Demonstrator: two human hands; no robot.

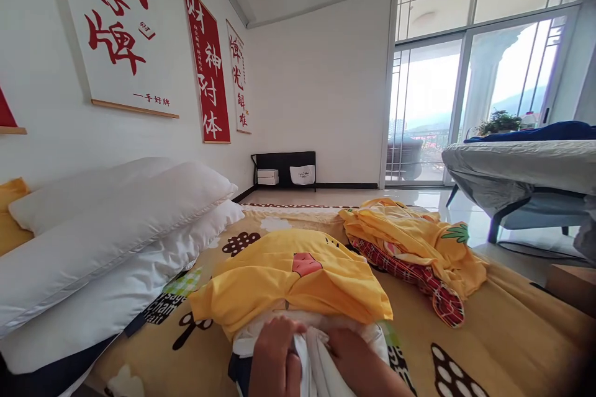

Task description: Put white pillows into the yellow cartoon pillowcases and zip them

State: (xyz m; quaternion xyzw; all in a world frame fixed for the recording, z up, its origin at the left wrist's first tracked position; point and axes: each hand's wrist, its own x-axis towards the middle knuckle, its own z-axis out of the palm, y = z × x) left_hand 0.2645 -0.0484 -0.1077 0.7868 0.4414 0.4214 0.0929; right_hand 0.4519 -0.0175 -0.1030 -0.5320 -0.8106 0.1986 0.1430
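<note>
left hand (278,341) and right hand (348,348) are meeting close together on the near part of a white pillow (243,345). the left hand is curling its fingers over some white fabric (317,353) and holding it; the right hand is touching the same fabric, but its fingertips are hiding from view, so i cannot tell whether it is gripping. a yellow pillowcase (261,279) with a red patch (306,264) is covering the far part of the pillow, and both are lying in the middle of the bed (521,316), between its left and right edges. along the left edge, two white pillows (135,229) are resting one on the other. toward the far right corner, a rumpled yellow cloth (419,236) is lying apart from the pillowcase, with a red plaid border (403,270) showing. beyond the right edge, a covered table (526,158) is standing.
</note>
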